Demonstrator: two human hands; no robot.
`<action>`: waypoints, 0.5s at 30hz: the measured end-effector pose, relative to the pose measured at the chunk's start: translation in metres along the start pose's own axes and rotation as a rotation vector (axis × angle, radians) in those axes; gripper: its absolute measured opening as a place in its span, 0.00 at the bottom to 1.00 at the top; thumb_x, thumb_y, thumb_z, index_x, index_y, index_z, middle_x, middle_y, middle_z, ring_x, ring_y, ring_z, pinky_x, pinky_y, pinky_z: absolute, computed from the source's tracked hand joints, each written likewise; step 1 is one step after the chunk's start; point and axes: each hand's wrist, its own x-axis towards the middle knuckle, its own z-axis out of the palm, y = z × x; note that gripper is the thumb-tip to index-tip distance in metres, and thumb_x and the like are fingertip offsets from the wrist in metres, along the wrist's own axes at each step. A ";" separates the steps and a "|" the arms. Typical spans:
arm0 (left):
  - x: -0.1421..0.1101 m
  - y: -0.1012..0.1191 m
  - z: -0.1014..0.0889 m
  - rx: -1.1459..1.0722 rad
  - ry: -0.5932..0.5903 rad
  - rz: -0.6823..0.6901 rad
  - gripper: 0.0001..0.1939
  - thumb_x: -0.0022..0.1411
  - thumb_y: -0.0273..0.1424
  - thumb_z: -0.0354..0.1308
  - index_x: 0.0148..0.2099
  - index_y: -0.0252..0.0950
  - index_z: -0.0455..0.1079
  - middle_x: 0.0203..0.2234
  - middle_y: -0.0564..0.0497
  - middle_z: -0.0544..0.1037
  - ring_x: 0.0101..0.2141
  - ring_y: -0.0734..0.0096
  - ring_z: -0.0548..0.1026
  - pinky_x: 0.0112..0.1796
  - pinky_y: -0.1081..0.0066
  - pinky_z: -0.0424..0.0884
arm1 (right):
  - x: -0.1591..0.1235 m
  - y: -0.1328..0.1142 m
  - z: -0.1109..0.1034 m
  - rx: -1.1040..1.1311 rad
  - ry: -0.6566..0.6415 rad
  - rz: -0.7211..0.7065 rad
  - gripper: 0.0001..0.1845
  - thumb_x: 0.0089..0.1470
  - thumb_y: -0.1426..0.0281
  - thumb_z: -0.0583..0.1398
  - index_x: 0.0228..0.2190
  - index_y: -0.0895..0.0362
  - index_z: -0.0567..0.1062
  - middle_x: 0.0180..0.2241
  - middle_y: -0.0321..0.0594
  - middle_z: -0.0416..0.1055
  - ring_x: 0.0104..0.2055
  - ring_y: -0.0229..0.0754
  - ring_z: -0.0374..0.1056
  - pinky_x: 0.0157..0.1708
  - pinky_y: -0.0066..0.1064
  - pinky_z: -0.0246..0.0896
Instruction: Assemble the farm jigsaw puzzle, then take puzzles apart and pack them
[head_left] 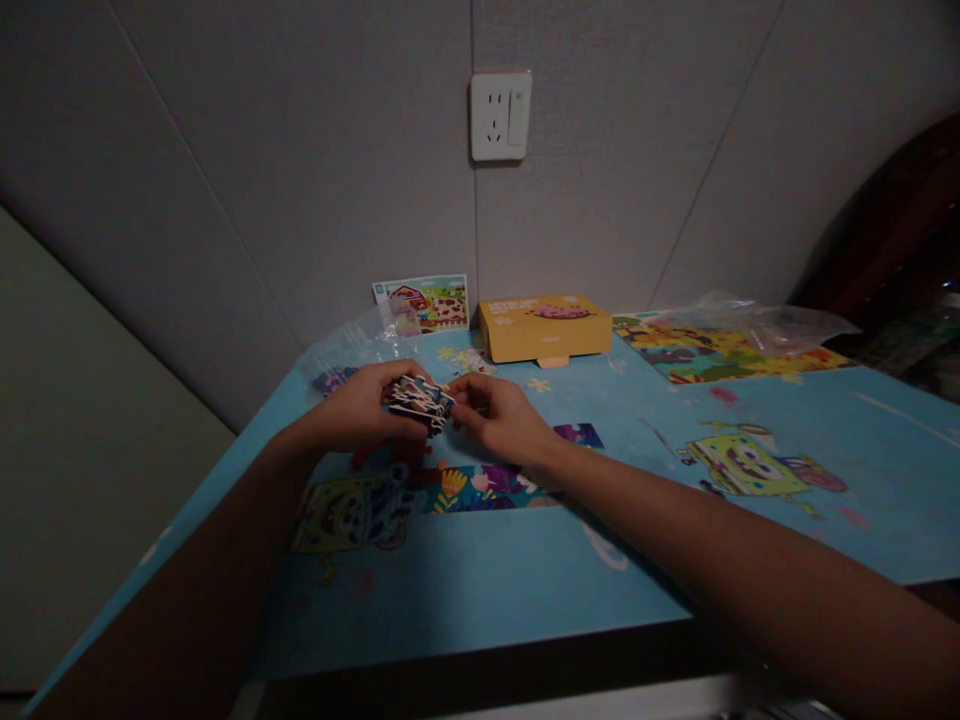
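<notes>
My left hand [364,412] is wrapped round a stack of jigsaw puzzle pieces [420,400], held a little above the table with their pale edges showing. At the right side of that stack, my right hand [501,418] pinches a puzzle piece; its fingertips partly cover it. Below both hands lies a joined strip of puzzle [480,486] with flowers on teal and purple; my right forearm hides part of its right end. One purple puzzle piece [579,435] lies apart, beyond my right wrist.
A yellow box [547,330] stands near the wall, its front flap out. Left of it, a farm picture card [442,305] leans on the wall, with a clear plastic bag [352,340] before it. Another bag [772,325] lies over an orange picture sheet [705,355]. The blue table [525,570] has printed cartoons.
</notes>
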 end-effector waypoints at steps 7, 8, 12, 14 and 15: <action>0.004 -0.003 -0.005 0.021 0.326 -0.025 0.28 0.42 0.39 0.70 0.43 0.34 0.63 0.34 0.49 0.76 0.36 0.63 0.75 0.37 0.66 0.71 | -0.021 -0.025 -0.011 -0.631 -0.409 -0.255 0.32 0.44 0.46 0.62 0.39 0.61 0.74 0.36 0.48 0.71 0.30 0.43 0.65 0.28 0.32 0.54; 0.005 -0.003 -0.005 0.041 0.341 -0.038 0.29 0.42 0.40 0.70 0.43 0.34 0.64 0.34 0.49 0.76 0.36 0.63 0.75 0.37 0.66 0.71 | -0.022 -0.027 -0.011 -0.641 -0.433 -0.269 0.33 0.44 0.46 0.62 0.40 0.61 0.74 0.36 0.48 0.72 0.30 0.43 0.65 0.28 0.32 0.54; 0.007 -0.004 -0.003 0.103 0.356 -0.056 0.29 0.40 0.40 0.70 0.42 0.35 0.64 0.33 0.50 0.75 0.35 0.63 0.75 0.35 0.67 0.71 | -0.021 -0.028 -0.013 -0.645 -0.466 -0.244 0.29 0.45 0.49 0.63 0.39 0.60 0.75 0.34 0.47 0.73 0.30 0.43 0.66 0.27 0.31 0.53; 0.006 -0.004 -0.003 0.098 0.361 -0.055 0.28 0.40 0.40 0.70 0.42 0.35 0.64 0.32 0.51 0.75 0.34 0.64 0.74 0.35 0.67 0.70 | -0.019 -0.027 -0.020 -0.650 -0.484 -0.242 0.27 0.45 0.50 0.64 0.37 0.60 0.76 0.33 0.46 0.74 0.30 0.43 0.67 0.27 0.32 0.53; 0.006 -0.004 -0.003 0.089 0.364 -0.054 0.28 0.41 0.41 0.70 0.41 0.35 0.64 0.32 0.51 0.75 0.34 0.64 0.74 0.35 0.67 0.70 | -0.018 -0.026 -0.026 -0.659 -0.499 -0.239 0.25 0.44 0.51 0.64 0.35 0.60 0.76 0.33 0.46 0.74 0.30 0.43 0.67 0.27 0.32 0.53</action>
